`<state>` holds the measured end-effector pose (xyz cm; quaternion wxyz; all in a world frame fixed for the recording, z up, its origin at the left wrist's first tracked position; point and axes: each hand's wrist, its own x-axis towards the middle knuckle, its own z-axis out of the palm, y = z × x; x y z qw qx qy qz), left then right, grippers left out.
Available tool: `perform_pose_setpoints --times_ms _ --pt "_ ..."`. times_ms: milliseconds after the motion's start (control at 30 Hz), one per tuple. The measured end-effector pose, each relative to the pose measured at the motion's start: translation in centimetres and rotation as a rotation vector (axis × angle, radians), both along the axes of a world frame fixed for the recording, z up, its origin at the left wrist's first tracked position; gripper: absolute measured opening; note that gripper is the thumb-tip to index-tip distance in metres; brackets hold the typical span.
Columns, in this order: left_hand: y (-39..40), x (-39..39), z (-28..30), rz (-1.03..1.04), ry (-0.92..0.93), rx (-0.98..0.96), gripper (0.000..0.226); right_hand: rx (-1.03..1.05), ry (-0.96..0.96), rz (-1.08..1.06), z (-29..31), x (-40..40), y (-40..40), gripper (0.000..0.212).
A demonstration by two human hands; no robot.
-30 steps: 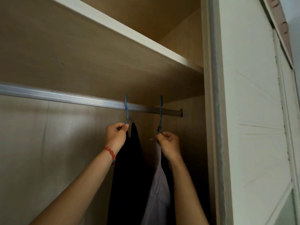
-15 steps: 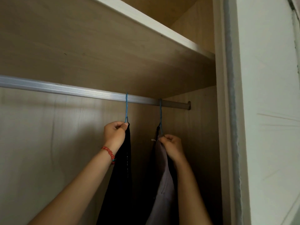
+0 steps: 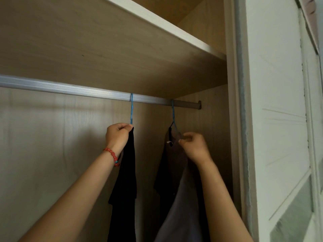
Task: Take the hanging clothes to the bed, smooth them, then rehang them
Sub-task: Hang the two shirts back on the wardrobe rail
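Two blue hangers hook over the metal wardrobe rail [image 3: 70, 89]. My left hand [image 3: 118, 136], with a red bead bracelet at the wrist, grips the neck of the left hanger [image 3: 131, 109] where a black garment [image 3: 126, 180] drapes down. My right hand [image 3: 194, 145] pinches the shoulder of the right hanger [image 3: 173, 116], which carries a grey garment [image 3: 180, 206] with dark cloth behind it. Both hanger hooks sit on the rail. The lower parts of the clothes run out of view.
A wooden shelf [image 3: 157, 23] sits just above the rail. The wardrobe's back panel [image 3: 52, 145] is behind the clothes. A white sliding door and its frame [image 3: 272, 119] stand close on the right, near the rail's end cap [image 3: 198, 104].
The two hangers have spread apart along the rail. My right hand has slid a little right and down, now pinching the hanger's shoulder; my left hand keeps its grip.
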<state>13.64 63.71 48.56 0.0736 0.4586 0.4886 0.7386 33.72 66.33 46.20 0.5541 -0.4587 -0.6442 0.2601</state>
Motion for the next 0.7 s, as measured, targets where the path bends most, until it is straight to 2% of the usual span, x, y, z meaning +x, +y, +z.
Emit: perform_pose_setpoints --times_ms 100,167,333,533,633,700 --pt "-1.1 -0.6 -1.0 -0.036 0.055 0.017 0.011 0.206 -0.153 -0.095 -1.6 -0.1 -2.9 0.043" --pt "-2.0 -1.0 -2.7 -0.044 0.119 0.029 0.018 0.321 -0.191 -0.131 -3.6 -0.3 -4.3 0.044" --pt "-4.5 -2.0 -10.5 -0.077 0.203 0.028 0.022 0.364 -0.204 -0.193 -11.1 0.3 -7.1 0.044" --pt "-8.0 -2.3 -25.2 -0.188 0.076 -0.296 0.018 0.079 -0.292 -0.190 -24.8 0.5 -10.6 0.039" --pt "-10.6 -2.1 -32.3 -0.193 0.038 -0.504 0.032 -0.108 -0.307 -0.123 -31.2 0.5 -12.5 0.035" --pt "-12.2 -2.0 -36.3 -0.181 0.000 -0.654 0.030 -0.224 -0.347 -0.105 -34.9 0.4 -13.6 0.031"
